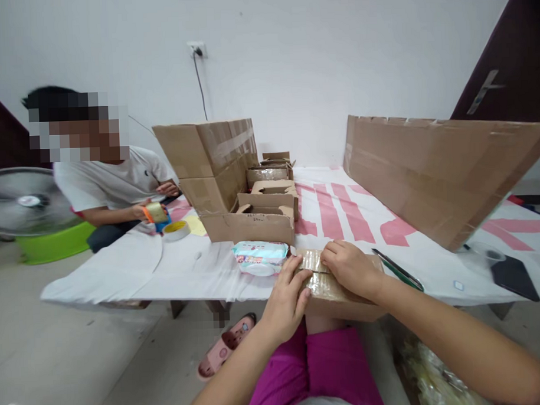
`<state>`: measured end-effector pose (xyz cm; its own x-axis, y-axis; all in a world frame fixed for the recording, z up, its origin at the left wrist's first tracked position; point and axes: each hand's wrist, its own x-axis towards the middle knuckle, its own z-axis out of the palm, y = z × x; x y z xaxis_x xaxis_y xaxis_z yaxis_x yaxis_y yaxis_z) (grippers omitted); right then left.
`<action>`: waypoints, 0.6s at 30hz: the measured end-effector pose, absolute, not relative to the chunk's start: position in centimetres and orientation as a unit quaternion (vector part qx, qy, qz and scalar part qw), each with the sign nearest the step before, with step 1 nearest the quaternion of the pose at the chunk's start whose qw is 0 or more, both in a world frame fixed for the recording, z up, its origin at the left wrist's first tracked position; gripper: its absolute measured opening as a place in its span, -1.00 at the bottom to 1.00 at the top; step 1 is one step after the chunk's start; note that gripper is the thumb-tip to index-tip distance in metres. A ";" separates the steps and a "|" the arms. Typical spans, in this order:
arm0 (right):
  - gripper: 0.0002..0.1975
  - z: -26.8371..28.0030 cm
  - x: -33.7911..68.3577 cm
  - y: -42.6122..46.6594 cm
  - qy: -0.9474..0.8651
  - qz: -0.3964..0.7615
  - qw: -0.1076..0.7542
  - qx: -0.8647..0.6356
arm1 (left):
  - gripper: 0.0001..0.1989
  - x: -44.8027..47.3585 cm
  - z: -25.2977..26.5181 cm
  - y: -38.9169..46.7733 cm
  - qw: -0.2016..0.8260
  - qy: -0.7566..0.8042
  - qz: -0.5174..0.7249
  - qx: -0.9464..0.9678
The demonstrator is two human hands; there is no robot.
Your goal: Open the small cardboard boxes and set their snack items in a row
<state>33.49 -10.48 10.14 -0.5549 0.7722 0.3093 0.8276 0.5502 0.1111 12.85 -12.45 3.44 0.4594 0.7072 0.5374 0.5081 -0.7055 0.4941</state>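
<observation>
A small cardboard box [344, 303] with shiny clear tape [319, 283] across its top sits at the table's near edge, over my lap. My left hand [288, 293] grips the box's left end, its fingers reaching over the top and the thumb lower down. On the top, my right hand [349, 267] has its fingers bent and pressed at the taped seam; the fingertips are partly hidden. A dark slit shows along the seam between the hands. Just left of the box lies a pale blue pack of wipes [260, 257].
Several open cardboard boxes [271, 223] and a taped stack [215, 163] stand ahead. A large cardboard panel [441, 173] rises at right. A green-handled tool [399, 272] and black flat object [514, 278] lie right. At left, another person [118, 181] holds a tape dispenser [156, 212].
</observation>
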 end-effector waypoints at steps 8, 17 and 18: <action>-0.87 10.0 33.5 -10.2 -0.864 -0.116 0.129 -0.473 | -0.69 12.7 3.1 -12.5 0.128 0.359 0.374 0.846; -0.83 10.6 32.9 -10.8 -0.875 -0.144 0.086 -0.454 | -0.71 12.9 3.4 -12.3 0.128 0.363 0.367 0.847; -0.82 10.6 32.8 -10.8 -0.875 -0.146 0.084 -0.453 | -0.71 12.8 3.4 -12.4 0.126 0.362 0.364 0.849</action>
<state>32.84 -10.80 10.62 -0.5757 0.7681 0.2805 0.8175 0.5471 0.1799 12.83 -12.36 3.38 0.4722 0.7060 0.5277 0.5229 -0.7064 0.4771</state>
